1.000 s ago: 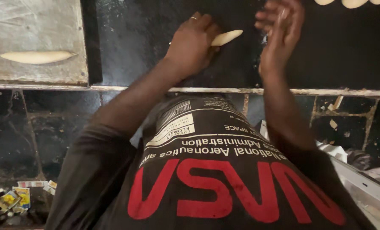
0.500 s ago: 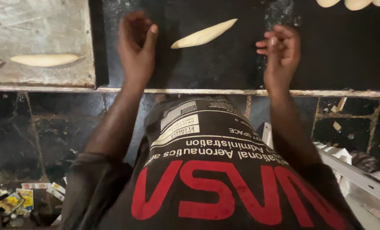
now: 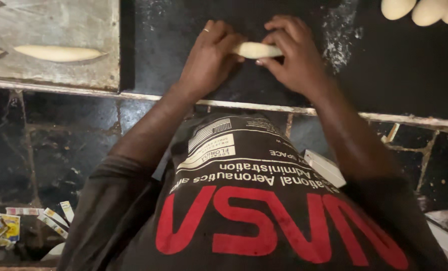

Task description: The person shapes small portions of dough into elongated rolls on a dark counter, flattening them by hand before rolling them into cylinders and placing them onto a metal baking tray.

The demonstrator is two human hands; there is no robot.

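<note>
A pale, elongated piece of dough point(image 3: 256, 49) lies across the dark countertop point(image 3: 374, 75), and both my hands grip it. My left hand point(image 3: 209, 57), with a ring on one finger, pinches its left end. My right hand point(image 3: 294, 52) covers its right end with the fingers curled over it. Only the middle of the dough shows between my fingers.
A worn metal baking tray point(image 3: 83, 25) at the upper left holds a shaped, pointed dough piece point(image 3: 58, 52) and parts of others. Round dough balls point(image 3: 424, 9) sit at the top right. A flour patch point(image 3: 339, 35) dusts the counter. Wrappers point(image 3: 13, 226) litter the floor below.
My hands were apart with the dough piece lying free between them. Both have come together onto the dough and taken hold of it.
</note>
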